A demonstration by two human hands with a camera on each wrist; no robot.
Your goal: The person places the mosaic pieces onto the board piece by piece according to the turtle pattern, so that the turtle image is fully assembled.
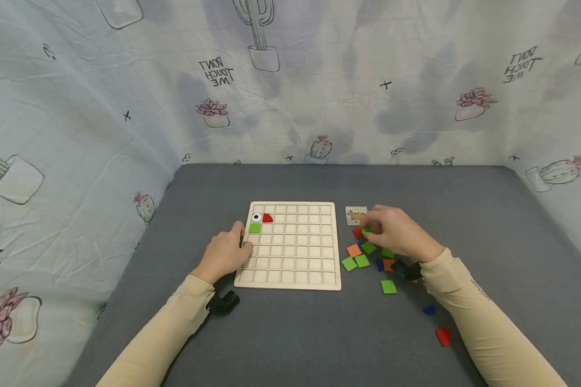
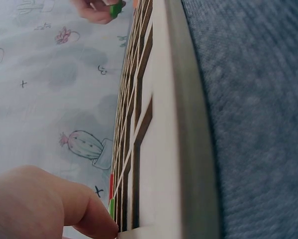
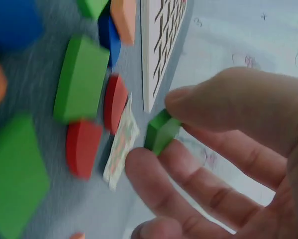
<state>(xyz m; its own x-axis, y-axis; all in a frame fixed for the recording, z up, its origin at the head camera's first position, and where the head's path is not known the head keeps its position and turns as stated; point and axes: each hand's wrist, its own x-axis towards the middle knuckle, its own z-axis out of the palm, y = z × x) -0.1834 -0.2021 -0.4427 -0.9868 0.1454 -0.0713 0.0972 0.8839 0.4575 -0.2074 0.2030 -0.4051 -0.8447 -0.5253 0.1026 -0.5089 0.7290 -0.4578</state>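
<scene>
My right hand (image 1: 395,230) pinches a small green tile (image 3: 162,132) between thumb and fingers, raised off the table near a printed pattern card (image 1: 353,216). My left hand (image 1: 224,252) holds the left side of a pale wooden grid board (image 1: 290,288), its thumb over the rim; the other fingertips are partly hidden. In the board's upper left cells sit a white piece with a black dot (image 1: 256,217), a red quarter-round piece (image 1: 268,218) and, below the white one, a green square (image 1: 254,228).
Right of the board lie loose pieces: several green squares (image 1: 362,260), orange squares (image 1: 354,250) and blue pieces (image 1: 380,265), some partly under the right wrist. A blue piece (image 1: 429,310) and a red piece (image 1: 443,337) lie nearer the front. A patterned cloth (image 1: 290,107) surrounds the grey table (image 1: 290,338).
</scene>
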